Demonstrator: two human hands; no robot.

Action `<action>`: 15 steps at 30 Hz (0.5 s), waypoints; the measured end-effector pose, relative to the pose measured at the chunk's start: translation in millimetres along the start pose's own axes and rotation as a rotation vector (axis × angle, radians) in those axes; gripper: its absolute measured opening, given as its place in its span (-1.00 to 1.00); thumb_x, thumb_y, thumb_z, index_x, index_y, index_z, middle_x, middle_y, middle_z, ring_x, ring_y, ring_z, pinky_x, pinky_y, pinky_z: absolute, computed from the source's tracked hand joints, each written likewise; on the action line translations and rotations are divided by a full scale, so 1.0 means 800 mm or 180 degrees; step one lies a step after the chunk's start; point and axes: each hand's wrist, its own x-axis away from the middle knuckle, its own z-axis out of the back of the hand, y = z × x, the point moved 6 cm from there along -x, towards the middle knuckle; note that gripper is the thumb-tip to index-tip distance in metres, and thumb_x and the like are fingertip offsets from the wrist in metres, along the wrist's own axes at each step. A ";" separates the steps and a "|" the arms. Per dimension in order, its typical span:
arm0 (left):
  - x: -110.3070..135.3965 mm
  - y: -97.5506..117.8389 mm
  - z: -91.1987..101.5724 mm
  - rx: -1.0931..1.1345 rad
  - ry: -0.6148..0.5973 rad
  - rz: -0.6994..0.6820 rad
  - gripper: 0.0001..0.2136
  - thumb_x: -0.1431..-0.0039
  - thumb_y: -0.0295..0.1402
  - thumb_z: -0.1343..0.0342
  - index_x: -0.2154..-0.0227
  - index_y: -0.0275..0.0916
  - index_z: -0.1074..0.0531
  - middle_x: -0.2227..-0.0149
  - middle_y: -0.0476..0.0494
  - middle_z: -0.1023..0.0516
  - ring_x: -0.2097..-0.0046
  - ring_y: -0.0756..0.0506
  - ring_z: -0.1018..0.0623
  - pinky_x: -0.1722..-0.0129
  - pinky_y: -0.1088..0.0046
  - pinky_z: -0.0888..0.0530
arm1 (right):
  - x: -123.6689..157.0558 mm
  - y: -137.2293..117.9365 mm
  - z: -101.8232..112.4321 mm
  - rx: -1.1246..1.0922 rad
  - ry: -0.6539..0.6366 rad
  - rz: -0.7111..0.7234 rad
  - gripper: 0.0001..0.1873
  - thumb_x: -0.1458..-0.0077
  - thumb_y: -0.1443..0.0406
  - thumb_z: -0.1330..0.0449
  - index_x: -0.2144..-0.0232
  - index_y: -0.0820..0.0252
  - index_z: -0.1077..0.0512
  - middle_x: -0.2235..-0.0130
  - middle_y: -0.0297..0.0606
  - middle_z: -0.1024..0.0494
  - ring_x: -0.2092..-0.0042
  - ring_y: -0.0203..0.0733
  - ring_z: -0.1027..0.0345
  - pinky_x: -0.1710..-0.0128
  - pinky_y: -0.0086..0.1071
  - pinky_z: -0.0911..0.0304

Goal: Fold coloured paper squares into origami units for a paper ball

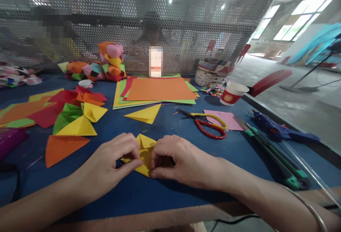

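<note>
Between my two hands is a small folded piece of yellow paper (145, 155), low over the near middle of the blue table. My left hand (117, 159) pinches its left edge between thumb and fingers. On the right side, my right hand (178, 159) has curled fingers and thumb closed on the paper. The fingers hide part of its folds. Just beyond lies a folded yellow paper triangle (145, 114). Scissors (209, 122) with one yellow and one red handle rest to the right, touching a pink paper square (221, 118).
Coloured sheets (160, 89) are stacked at the back. Folded paper pieces (71, 118) crowd the left, with finished paper shapes (112, 61) behind. On the right are a paper cup (233, 95), a green utility knife (277, 154), a blue glue gun (282, 127) and a woven basket (211, 71).
</note>
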 end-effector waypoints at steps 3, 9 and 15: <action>-0.001 0.001 0.000 -0.0003 -0.0007 -0.0030 -0.82 -0.38 -0.30 -0.08 0.38 -0.15 -0.39 0.32 0.02 -0.47 0.26 0.00 -0.46 0.29 0.50 -0.38 | 0.002 -0.005 0.005 -0.0036 -0.0084 0.0106 -0.76 -0.06 0.28 -0.49 0.30 0.20 -0.51 0.27 -0.34 -0.56 0.19 -0.25 -0.41 0.15 -0.42 -0.25; 0.000 0.002 0.000 -0.0051 0.0000 -0.0040 -0.82 -0.39 -0.32 -0.06 0.38 -0.16 -0.37 0.32 0.02 -0.47 0.28 0.00 -0.46 0.30 0.49 -0.37 | 0.012 -0.009 0.024 0.0194 -0.0386 0.0078 -0.49 0.03 0.41 -0.47 0.02 0.15 -0.45 -0.02 -0.21 -0.47 -0.03 -0.14 -0.37 -0.09 -0.26 -0.28; 0.001 0.002 0.001 0.0010 0.0047 -0.0089 -0.83 -0.39 -0.33 -0.06 0.37 -0.16 -0.36 0.33 0.04 -0.45 0.29 0.01 -0.45 0.32 0.51 -0.34 | 0.017 -0.004 0.034 0.0391 -0.0431 0.0047 -0.41 0.10 0.65 -0.18 -0.01 0.23 -0.42 -0.09 -0.13 -0.43 -0.15 -0.08 -0.28 -0.25 -0.16 -0.15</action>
